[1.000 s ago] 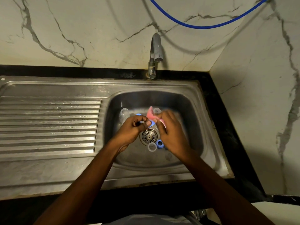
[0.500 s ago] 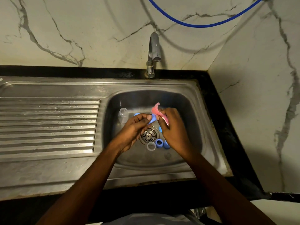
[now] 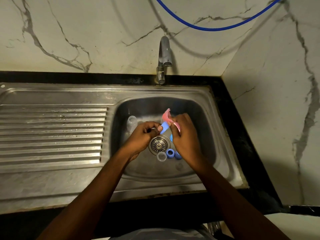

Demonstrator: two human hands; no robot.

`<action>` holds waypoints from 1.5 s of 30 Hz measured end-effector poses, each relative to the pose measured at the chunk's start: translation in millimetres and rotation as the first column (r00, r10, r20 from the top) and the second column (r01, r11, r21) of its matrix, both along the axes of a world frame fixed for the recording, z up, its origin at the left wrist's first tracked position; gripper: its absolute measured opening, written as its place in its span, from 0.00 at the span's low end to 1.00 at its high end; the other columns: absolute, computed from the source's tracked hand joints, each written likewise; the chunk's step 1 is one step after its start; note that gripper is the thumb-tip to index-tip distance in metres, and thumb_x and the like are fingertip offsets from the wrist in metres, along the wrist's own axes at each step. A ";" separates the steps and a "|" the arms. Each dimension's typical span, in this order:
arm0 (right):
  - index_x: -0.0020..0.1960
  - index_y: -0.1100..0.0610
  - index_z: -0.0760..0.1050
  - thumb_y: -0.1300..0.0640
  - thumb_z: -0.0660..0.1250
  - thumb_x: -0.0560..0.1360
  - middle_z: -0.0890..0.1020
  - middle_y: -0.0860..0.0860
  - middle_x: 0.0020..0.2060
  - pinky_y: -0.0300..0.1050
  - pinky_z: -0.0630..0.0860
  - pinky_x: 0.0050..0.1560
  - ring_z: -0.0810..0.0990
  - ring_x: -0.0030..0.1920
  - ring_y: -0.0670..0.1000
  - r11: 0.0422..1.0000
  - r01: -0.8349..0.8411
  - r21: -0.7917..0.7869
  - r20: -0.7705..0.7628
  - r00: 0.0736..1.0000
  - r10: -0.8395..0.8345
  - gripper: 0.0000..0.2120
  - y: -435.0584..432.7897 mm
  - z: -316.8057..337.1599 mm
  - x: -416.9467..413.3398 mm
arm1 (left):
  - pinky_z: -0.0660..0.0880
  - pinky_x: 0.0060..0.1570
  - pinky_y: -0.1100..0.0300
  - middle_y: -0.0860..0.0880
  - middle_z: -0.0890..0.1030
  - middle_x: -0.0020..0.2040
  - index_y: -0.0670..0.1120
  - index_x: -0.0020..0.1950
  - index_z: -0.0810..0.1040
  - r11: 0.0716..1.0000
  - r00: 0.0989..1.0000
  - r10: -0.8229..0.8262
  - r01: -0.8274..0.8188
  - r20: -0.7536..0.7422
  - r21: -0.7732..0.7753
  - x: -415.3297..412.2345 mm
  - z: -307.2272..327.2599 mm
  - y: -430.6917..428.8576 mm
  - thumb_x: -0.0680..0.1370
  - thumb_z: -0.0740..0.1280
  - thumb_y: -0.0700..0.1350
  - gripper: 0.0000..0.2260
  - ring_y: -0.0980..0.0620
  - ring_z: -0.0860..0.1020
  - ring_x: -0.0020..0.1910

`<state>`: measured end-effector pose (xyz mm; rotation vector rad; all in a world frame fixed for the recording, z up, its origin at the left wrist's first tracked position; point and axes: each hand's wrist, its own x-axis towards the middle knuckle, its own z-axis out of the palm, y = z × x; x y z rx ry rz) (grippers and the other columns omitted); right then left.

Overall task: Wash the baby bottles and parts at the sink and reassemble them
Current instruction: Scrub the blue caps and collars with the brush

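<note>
Your left hand (image 3: 143, 135) pinches the blue bottle part (image 3: 164, 127) above the drain (image 3: 158, 144) of the sink (image 3: 173, 91) — steadied for scrubbing, I'd judge — while your right hand (image 3: 185, 137) curls round the pink cloth (image 3: 166, 116), held against it so drips land inside.

Drainboard (image 3: 52, 135) left of basin (image 3: 206, 116) — tap (image 3: 164, 54) behind it

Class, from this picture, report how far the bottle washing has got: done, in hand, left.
Done: nothing is reassembled. In hand: the left hand pinches a blue part; the right hand holds a pink cloth at it. Left: the clear bottle, blue rings and clear cap lie loose in the sink.
</note>
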<state>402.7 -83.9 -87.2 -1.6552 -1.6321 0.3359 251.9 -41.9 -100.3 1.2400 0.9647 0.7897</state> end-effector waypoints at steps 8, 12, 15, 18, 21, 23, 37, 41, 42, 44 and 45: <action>0.48 0.62 0.75 0.58 0.59 0.78 0.73 0.51 0.44 0.39 0.67 0.44 0.71 0.44 0.47 0.996 -0.076 0.054 0.040 0.996 0.074 0.08 -2.8 2.4 -2.0 | 0.78 0.54 0.62 0.44 0.84 0.51 0.40 0.54 0.81 1.000 0.999 -0.012 0.012 0.043 0.001 -6.0 -4.6 0.5 0.80 0.66 0.39 0.07 0.53 0.82 0.50; 0.49 0.62 0.75 0.60 0.60 0.78 0.75 0.55 0.44 0.44 0.70 0.45 0.72 0.44 0.49 0.997 -0.073 0.011 0.038 0.997 0.072 0.07 -0.7 1.6 3.1 | 0.76 0.57 0.59 0.43 0.83 0.53 0.37 0.58 0.80 0.999 0.998 -0.049 0.048 0.048 0.014 -8.8 -9.7 -0.7 0.81 0.66 0.40 0.09 0.51 0.81 0.53; 0.46 0.53 0.71 0.60 0.62 0.79 0.73 0.50 0.45 0.37 0.69 0.45 0.73 0.45 0.46 0.999 -0.016 -0.050 -0.113 0.994 0.010 0.04 6.7 1.5 7.1 | 0.76 0.58 0.58 0.41 0.82 0.57 0.36 0.60 0.79 0.998 0.991 -0.042 0.047 0.127 -0.038 -8.1 -13.0 -4.2 0.80 0.64 0.39 0.12 0.49 0.80 0.56; 0.47 0.53 0.71 0.60 0.63 0.79 0.72 0.50 0.46 0.35 0.68 0.45 0.72 0.44 0.45 0.999 0.002 -0.053 -0.117 0.993 -0.008 0.03 5.3 2.7 4.3 | 0.78 0.51 0.64 0.45 0.85 0.48 0.41 0.49 0.84 0.983 0.968 0.033 0.014 0.250 -0.182 -3.2 -4.6 -4.5 0.79 0.63 0.34 0.10 0.53 0.83 0.49; 0.49 0.59 0.73 0.58 0.63 0.79 0.72 0.52 0.46 0.36 0.68 0.44 0.72 0.43 0.45 0.997 -0.020 -0.069 -0.081 0.997 0.014 0.04 7.7 2.4 3.4 | 0.78 0.48 0.64 0.44 0.85 0.46 0.39 0.48 0.84 0.987 0.971 0.082 -0.047 0.225 -0.155 0.5 -1.2 -1.1 0.78 0.66 0.41 0.08 0.53 0.82 0.46; 0.49 0.58 0.73 0.57 0.63 0.79 0.72 0.51 0.45 0.35 0.68 0.44 0.72 0.43 0.45 0.995 -0.045 -0.085 -0.080 0.996 0.038 0.05 10.5 3.3 5.5 | 0.77 0.46 0.65 0.45 0.84 0.45 0.35 0.50 0.81 0.994 0.982 0.087 -0.074 0.167 -0.079 2.0 -2.8 1.5 0.77 0.68 0.40 0.08 0.56 0.81 0.45; 0.48 0.59 0.75 0.61 0.64 0.79 0.71 0.45 0.44 0.38 0.71 0.44 0.71 0.43 0.43 0.998 -0.027 0.060 0.016 1.000 0.026 0.02 0.5 -1.1 -0.4 | 0.77 0.49 0.67 0.43 0.84 0.47 0.32 0.53 0.79 0.998 0.996 0.063 -0.062 0.071 -0.015 -2.4 -6.7 2.2 0.80 0.64 0.37 0.09 0.56 0.81 0.46; 0.49 0.60 0.75 0.61 0.63 0.79 0.72 0.47 0.44 0.42 0.72 0.46 0.74 0.45 0.46 1.000 -0.011 0.016 -0.073 0.997 0.012 0.03 2.5 -2.2 7.5 | 0.77 0.55 0.60 0.37 0.82 0.56 0.33 0.58 0.79 0.999 0.994 0.040 -0.036 0.101 -0.036 -5.5 -10.3 1.2 0.81 0.65 0.38 0.10 0.49 0.81 0.54; 0.50 0.60 0.75 0.60 0.63 0.79 0.73 0.47 0.45 0.41 0.72 0.46 0.75 0.45 0.48 1.000 0.015 0.003 -0.106 0.994 -0.014 0.04 3.5 -2.3 7.1 | 0.77 0.58 0.58 0.38 0.83 0.56 0.35 0.58 0.79 0.999 0.993 0.034 -0.030 0.114 -0.038 -4.6 -9.0 1.3 0.81 0.65 0.39 0.10 0.49 0.81 0.55; 0.50 0.60 0.75 0.59 0.63 0.79 0.73 0.49 0.45 0.35 0.70 0.47 0.74 0.46 0.47 0.999 0.036 0.014 -0.135 0.990 -0.034 0.05 4.0 -1.4 3.8 | 0.76 0.61 0.58 0.42 0.84 0.54 0.37 0.57 0.79 0.996 0.983 0.029 -0.014 0.183 -0.083 -2.3 -4.0 1.8 0.79 0.65 0.40 0.10 0.50 0.81 0.55; 0.50 0.60 0.75 0.59 0.64 0.79 0.73 0.50 0.46 0.33 0.69 0.46 0.74 0.45 0.46 0.999 0.040 0.022 -0.138 0.990 -0.037 0.05 3.3 1.0 2.2 | 0.77 0.60 0.59 0.44 0.84 0.52 0.38 0.56 0.79 0.991 0.972 0.030 0.000 0.231 -0.131 -0.7 -0.1 1.5 0.80 0.64 0.39 0.09 0.51 0.81 0.54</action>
